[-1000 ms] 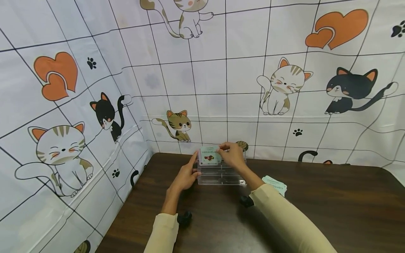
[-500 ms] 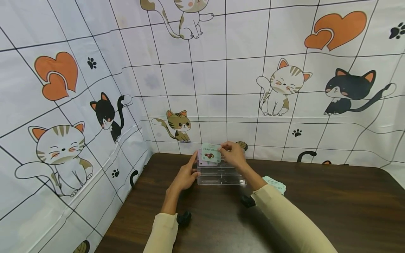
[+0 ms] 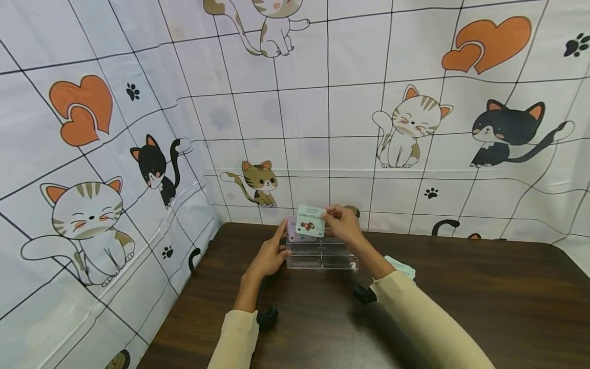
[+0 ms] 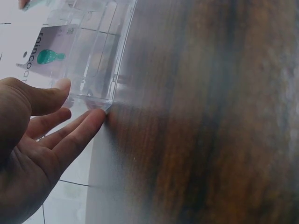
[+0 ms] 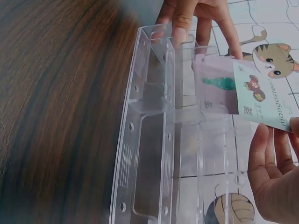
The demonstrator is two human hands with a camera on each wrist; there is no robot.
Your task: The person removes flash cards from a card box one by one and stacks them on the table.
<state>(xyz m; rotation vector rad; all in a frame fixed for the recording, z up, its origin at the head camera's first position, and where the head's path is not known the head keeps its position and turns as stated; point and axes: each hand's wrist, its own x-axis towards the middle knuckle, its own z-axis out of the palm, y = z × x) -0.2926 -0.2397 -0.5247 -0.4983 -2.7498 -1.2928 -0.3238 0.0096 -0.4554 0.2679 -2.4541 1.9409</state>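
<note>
A clear tiered plastic holder [image 3: 322,262] stands on the dark wooden table. My left hand [image 3: 269,256] touches its left side, fingers mostly straight; in the left wrist view, fingertips [image 4: 98,116] meet its lower corner. In its back left compartment stands a lilac raincoat card [image 4: 56,49]. My right hand [image 3: 343,225] pinches a pale green mangosteen card [image 3: 310,221] by its edge, above the back tier. This card partly covers the lilac one in the head view. The right wrist view shows the mangosteen card [image 5: 264,93] tilted beside the lilac card [image 5: 217,88].
Several pale green cards [image 3: 401,267] lie in a pile on the table [image 3: 484,297], right of the holder and partly behind the right forearm. A white cat-print sheet [image 3: 350,113] hangs behind the table and along its left side.
My right hand has lifted the mangosteen card up and slightly right, tilting it. More of the lilac card now shows behind it. My left hand has stayed at the holder's side.
</note>
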